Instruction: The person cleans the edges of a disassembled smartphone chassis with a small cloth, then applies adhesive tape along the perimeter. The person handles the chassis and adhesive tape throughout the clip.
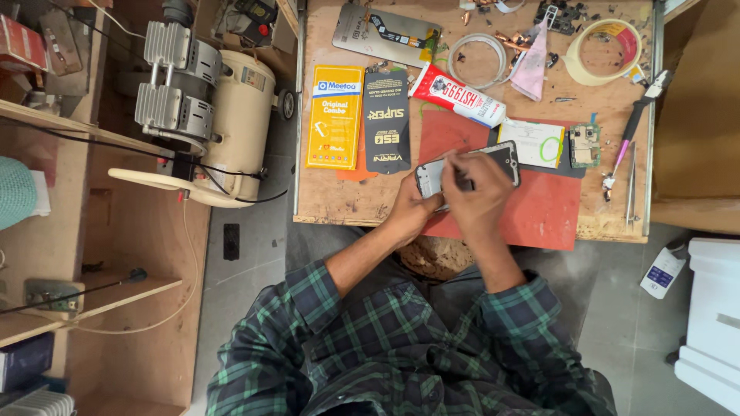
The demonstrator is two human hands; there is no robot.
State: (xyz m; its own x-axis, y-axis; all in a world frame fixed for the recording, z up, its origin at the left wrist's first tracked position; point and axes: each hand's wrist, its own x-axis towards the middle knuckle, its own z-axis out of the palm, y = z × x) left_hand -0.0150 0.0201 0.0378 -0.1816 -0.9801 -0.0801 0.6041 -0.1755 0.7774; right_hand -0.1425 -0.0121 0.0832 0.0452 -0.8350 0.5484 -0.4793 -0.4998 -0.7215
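One phone point(468, 166), held over the front edge of a wooden table point(339, 202), above a red mat point(551, 212). Long axis near horizontal in the picture, right end tipped slightly up and pointing toward a small green circuit board point(585, 145); left end toward the packets. Two hands on it: left hand point(412, 209) cupped under the left end, fingers curled around the edge; right hand point(474, 196) over the middle, fingers pressed together and pinching a thin dark tool point(462, 182) against the phone's face. Tool tip and phone's centre hidden under the right hand; kind of tool hard to make out.

On the table behind: two flat packets side by side, one yellow packet point(334, 116), one black packet point(387, 121); one red-and-white glue tube point(456, 95); one tape roll point(603, 51); one coil of clear tubing point(479, 58); one pair of pliers point(642, 102) along the right edge. Small parts near the top edge too tiny to count.

Left of the table: one cream air compressor point(208, 115), top cut off by the frame.
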